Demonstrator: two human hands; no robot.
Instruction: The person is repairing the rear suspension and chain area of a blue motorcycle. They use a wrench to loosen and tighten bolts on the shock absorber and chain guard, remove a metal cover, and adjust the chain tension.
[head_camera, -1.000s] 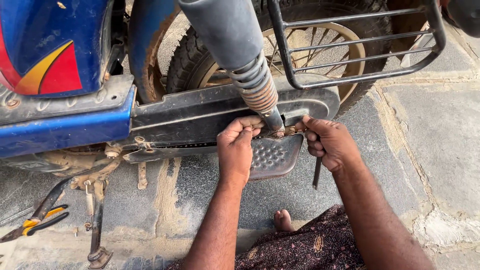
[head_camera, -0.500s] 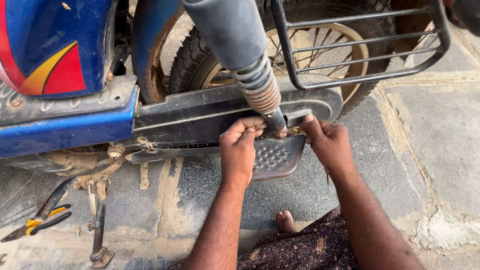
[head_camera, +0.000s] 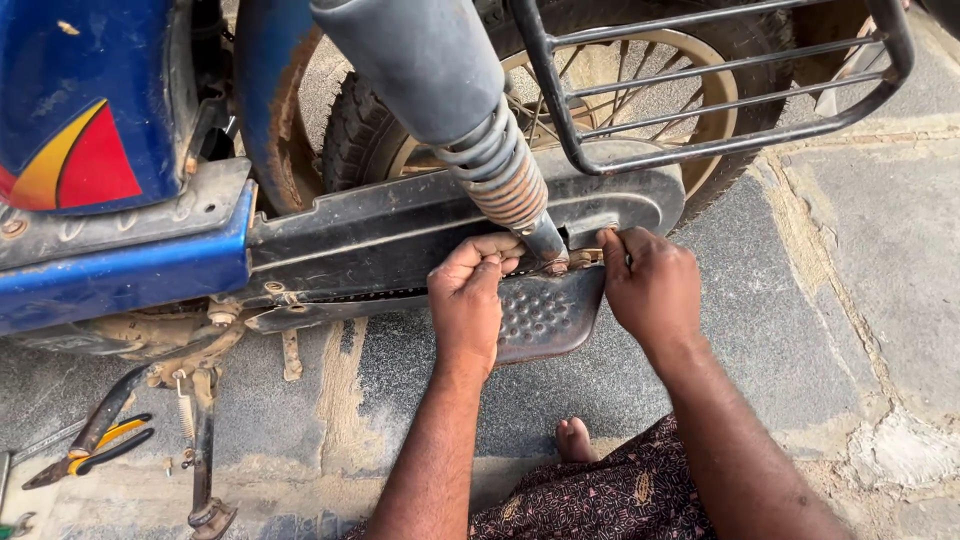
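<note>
Fastening work at a motorbike's rear: the bolt (head_camera: 553, 262) at the foot of the shock (head_camera: 500, 170) is being worked by hand, just above the footrest (head_camera: 545, 315) and against the chain cover (head_camera: 400, 235).

- Left hand (head_camera: 468, 300): fingers curled tight, clenched on the bolt's near end; the tips are tucked under and partly hidden.
- Right hand (head_camera: 650, 285): thumb and forefinger pinched on the far end of the same bolt; the small part between them cannot be made out.
- Step, as judged: hand-turning or seating of the lower shock fixing, one side held while the other is worked. A next move would call for a firm pinch in a cramped gap, with both ends kept in line; a tool may be needed, and none is held.
- Shock: grey smooth sleeve above, coiled spring below, lower coils rusted orange.
- Chain cover: black, long, dusty, scuffed.
- Footrest: dark metal, flat, studded with raised dots.
- Wheel (head_camera: 640, 90): knobbly tyre, thin spokes, dusty rim, behind a black tubular rack (head_camera: 700, 90).
- Pliers (head_camera: 95, 445): yellow-and-black grips, lying on the paving (head_camera: 800, 330) well apart to the left, near the stand (head_camera: 205, 440).
- Paving: grey stone slabs, rough, sandy joints.
</note>
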